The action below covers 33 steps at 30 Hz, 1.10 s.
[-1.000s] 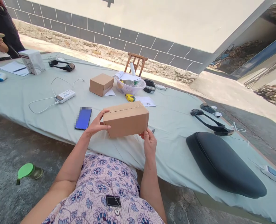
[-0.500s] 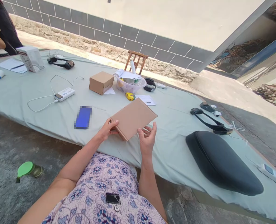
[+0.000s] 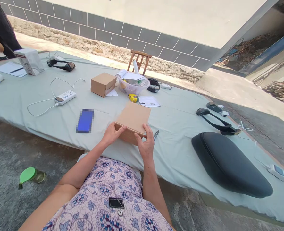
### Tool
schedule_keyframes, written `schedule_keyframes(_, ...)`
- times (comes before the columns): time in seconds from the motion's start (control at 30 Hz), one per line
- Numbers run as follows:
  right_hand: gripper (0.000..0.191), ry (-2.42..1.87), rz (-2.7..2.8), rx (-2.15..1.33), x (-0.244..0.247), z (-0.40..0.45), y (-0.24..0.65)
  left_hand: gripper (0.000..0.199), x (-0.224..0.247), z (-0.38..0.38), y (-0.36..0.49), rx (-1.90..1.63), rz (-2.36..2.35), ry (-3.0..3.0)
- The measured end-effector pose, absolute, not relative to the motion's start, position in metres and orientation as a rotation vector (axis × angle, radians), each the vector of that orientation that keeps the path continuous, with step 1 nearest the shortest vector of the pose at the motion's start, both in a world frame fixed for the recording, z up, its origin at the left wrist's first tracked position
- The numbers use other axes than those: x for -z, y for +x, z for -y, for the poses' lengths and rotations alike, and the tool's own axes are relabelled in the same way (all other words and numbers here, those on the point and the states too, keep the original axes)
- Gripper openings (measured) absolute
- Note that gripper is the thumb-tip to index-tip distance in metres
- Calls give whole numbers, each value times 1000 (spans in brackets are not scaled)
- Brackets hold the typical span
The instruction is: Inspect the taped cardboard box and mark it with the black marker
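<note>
A closed brown cardboard box (image 3: pixel 133 117) sits at the front of the table before me, its top and near side showing. My left hand (image 3: pixel 111 134) grips its near left corner, thumb on the top edge and fingers hidden behind the side. At the near right corner my right hand (image 3: pixel 146 141) holds the box between thumb and fingers. A dark pen (image 3: pixel 156 134) lies on the cloth just right of that hand. Left of the box is a blue pixelated phone-like rectangle (image 3: pixel 84 120). A yellow tape measure (image 3: pixel 133 98) lies beyond the box.
A second cardboard box (image 3: pixel 103 84) stands beside a plastic basin (image 3: pixel 134 87) of papers and small items. A white power bank (image 3: pixel 65 97) with a cable lies left. A black padded cushion (image 3: pixel 230 163) and a black headset (image 3: pixel 216 123) lie right. A person (image 3: pixel 0 30) stands far left.
The box has turned from slanted to nearly square before me and its near side now shows. My right hand has closed onto its near right corner. The pen has come into sight.
</note>
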State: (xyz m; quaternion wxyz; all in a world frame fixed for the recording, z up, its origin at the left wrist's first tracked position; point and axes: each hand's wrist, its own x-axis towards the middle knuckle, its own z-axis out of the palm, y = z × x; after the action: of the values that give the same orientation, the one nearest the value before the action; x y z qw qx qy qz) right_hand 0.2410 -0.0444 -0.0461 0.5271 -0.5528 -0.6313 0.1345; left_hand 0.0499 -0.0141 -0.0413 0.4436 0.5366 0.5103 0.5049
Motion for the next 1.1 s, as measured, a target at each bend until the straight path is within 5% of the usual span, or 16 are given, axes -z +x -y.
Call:
schedule_keyframes(0.2,52,-1331,1468,-355,41,47,240,79,25,24,53,-1134,-1408,1507)
schedule_keyframes(0.87,42,-1142,1661,-217,31,51,243,48,33,13,41,-1386,-1455,1335)
schedule_keyframes(1.1,60,-1103,1844,-120,26,54,246,54,31,16,38,-1474,-1412,1278)
